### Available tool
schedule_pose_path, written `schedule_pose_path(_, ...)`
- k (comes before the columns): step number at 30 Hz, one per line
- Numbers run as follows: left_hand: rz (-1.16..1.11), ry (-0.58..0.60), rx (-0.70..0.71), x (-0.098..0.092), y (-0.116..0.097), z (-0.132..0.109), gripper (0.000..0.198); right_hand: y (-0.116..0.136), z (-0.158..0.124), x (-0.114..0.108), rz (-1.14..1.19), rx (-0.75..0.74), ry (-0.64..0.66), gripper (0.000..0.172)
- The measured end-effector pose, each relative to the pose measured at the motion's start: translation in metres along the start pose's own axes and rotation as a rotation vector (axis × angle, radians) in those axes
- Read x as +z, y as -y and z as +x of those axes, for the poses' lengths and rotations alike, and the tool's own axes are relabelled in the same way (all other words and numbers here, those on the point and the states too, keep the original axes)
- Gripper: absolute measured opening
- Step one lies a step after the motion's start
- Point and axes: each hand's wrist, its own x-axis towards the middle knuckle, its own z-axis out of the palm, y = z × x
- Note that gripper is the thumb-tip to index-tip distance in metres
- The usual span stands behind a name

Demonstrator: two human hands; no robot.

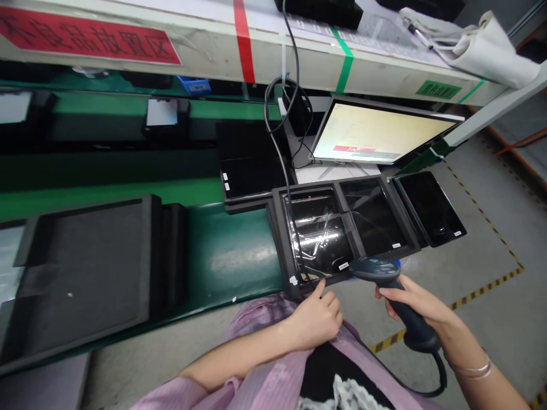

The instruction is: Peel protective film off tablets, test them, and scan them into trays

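Note:
My right hand (416,299) is wrapped round the handle of a dark barcode scanner (410,319), its head pointing left over the front edge of a black foam tray (277,245). Curled at that tray's front edge is my left hand (318,319), with the index finger nearest the rim; what its fingers hold, if anything, is hidden. A dark cable (280,154) hangs across the tray and passes by my left hand towards the scanner. In the tray lie two glossy black screen panels, a left one (318,242) under shiny film and a right one (376,222), each with a small white label.
Another black panel (431,208) lies at the tray's right. Behind stand a lit monitor (367,134) and more dark panels (252,159). Black foam trays (94,267) are stacked left on the green bench (235,250). A shelf (205,42) crosses above; striped tape marks the floor.

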Motion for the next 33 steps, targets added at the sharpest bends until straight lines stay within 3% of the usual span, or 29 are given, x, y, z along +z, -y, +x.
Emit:
schedule_pose_path(6,0.014,-0.030,-0.012,0.003,-0.003,0.001,0.013,0.002,0.000,0.002,0.017,-0.024,0.027,0.049)
schedule_pose_path(9,0.038,-0.093,-0.012,0.002,-0.003,0.004,0.015,0.001,-0.001,-0.008,0.005,-0.101,-0.020,0.054)
schedule_pose_path(11,0.075,-0.158,-0.001,-0.002,-0.003,0.008,0.018,0.000,-0.002,-0.026,-0.020,-0.144,-0.134,0.060)
schedule_pose_path(15,0.164,-0.313,0.017,-0.013,-0.003,0.017,0.018,-0.003,-0.004,-0.083,-0.053,-0.145,-0.445,0.062)
schedule_pose_path(18,0.177,-0.394,0.034,-0.019,-0.005,0.026,0.017,-0.006,-0.004,-0.120,-0.037,-0.073,-0.554,0.062)
schedule_pose_path(22,0.200,-0.475,0.057,-0.022,-0.007,0.034,0.017,-0.008,-0.003,-0.138,-0.045,-0.026,-0.469,0.053)
schedule_pose_path(25,0.208,-0.469,0.046,-0.022,-0.008,0.037,0.016,-0.007,-0.002,-0.136,-0.045,-0.029,-0.407,0.050)
schedule_pose_path(33,0.227,-0.473,0.032,-0.023,-0.008,0.035,0.015,-0.012,0.002,-0.137,-0.060,-0.007,-0.396,0.049)
